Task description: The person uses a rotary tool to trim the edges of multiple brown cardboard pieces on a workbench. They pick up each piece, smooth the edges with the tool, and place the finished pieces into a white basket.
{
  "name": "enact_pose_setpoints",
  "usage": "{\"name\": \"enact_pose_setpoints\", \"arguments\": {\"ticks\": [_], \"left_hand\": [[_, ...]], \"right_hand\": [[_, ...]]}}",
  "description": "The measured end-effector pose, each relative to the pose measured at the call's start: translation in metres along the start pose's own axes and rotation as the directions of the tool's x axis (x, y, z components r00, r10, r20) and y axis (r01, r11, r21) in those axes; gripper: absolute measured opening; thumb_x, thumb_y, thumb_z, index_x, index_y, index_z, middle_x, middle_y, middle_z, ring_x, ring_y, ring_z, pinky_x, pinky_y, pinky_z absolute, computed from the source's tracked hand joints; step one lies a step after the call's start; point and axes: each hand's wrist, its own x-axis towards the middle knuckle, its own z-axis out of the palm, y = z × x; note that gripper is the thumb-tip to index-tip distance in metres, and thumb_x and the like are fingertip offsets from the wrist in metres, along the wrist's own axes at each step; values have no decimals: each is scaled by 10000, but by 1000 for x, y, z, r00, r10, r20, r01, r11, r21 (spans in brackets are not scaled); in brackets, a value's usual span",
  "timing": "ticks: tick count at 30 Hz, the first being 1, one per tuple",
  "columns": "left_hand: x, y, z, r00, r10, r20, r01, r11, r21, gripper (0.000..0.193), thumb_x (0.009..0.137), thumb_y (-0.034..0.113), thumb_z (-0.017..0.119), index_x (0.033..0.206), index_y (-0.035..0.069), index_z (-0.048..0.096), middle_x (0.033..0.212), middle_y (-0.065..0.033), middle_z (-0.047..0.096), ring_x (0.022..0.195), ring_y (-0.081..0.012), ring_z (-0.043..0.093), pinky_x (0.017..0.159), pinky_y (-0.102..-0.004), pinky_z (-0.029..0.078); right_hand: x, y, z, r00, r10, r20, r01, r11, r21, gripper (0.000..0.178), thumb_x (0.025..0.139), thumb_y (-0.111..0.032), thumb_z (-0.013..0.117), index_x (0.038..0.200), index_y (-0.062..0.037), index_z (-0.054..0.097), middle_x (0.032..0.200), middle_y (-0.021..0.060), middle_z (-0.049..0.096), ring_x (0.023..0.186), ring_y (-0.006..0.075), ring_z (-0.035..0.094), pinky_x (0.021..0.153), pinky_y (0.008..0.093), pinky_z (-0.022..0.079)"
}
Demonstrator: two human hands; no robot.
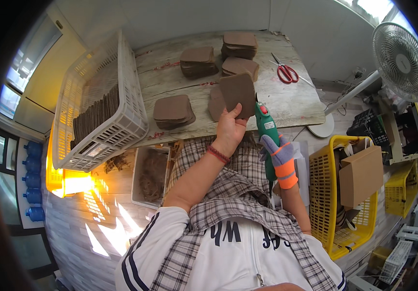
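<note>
My bare left hand (230, 130) pinches a brown square pad (238, 92) with rounded corners, thumb on top, raised over the table's front edge. In my right hand (279, 156), which wears a grey and orange glove, is a green handheld electric cutter (267, 123) with a red button. The cutter's head points away from me, right beside the pad's right edge; whether it touches cannot be made out. Another brown pad (214, 104) lies partly hidden behind the held one. Stacks of similar pads stand on the table, one at the left (171, 107) and several farther back (198, 55).
Red-handled scissors (287, 73) lie on the worn white table (272, 102). A white crate (134, 92) of upright pads stands at left. A bin of brown scraps (138, 179) sits below. At right are a yellow basket (319, 184) with a cardboard box (361, 177) and a fan (402, 61).
</note>
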Motion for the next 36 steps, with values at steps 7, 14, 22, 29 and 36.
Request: {"name": "enact_pose_setpoints", "arguments": {"ticks": [7, 14, 22, 29, 36], "left_hand": [[-11, -11, -14, 996, -67, 54, 64, 996, 59, 330, 903, 21, 509, 1228, 45, 455, 1233, -103, 529, 1129, -253, 525, 996, -399, 439], [-20, -8, -27, 989, -118, 91, 103, 984, 148, 340, 907, 24, 500, 1243, 50, 458, 1251, -96, 524, 1132, -245, 526, 989, -406, 440], [-24, 21, -33, 987, -78, 138, 26, 939, 344, 327, 849, -6, 589, 1167, 56, 547, 1113, -75, 617, 976, -195, 614, 837, -343, 527], [-13, 81, -38, 976, -142, 162, -12, 717, 697, 352, 826, -20, 610, 1173, 0, 558, 1049, -65, 647, 921, -133, 616, 815, -266, 502], [-19, 107, -32, 937, -345, 60, 147, 543, 827, 363, 805, -36, 609, 1164, -3, 571, 1034, -57, 648, 888, -122, 622, 785, -260, 513]], "right_hand": [[3, -8, -3, 1000, 2, -29, -2, 1000, -10, 261, 831, -198, 681, 992, -18, 582, 639, 29, 593, 476, 93, 530, 431, 220, 406], [1, -13, -6, 1000, -12, -14, 12, 1000, -1, 270, 833, -208, 677, 991, -15, 574, 632, 50, 593, 446, 109, 523, 431, 225, 412], [-4, -17, -18, 999, 8, 39, -3, 992, -128, 277, 844, -235, 666, 975, -11, 570, 635, 42, 593, 458, 100, 530, 432, 225, 422], [-11, -16, -37, 982, 108, 152, -69, 967, -244, 326, 818, -213, 697, 1016, 9, 566, 667, 33, 591, 510, 85, 547, 446, 218, 445], [-22, -18, -28, 972, 163, 171, -115, 958, -265, 378, 796, -198, 720, 1060, 19, 558, 713, 16, 590, 547, 60, 530, 464, 203, 445]]}}
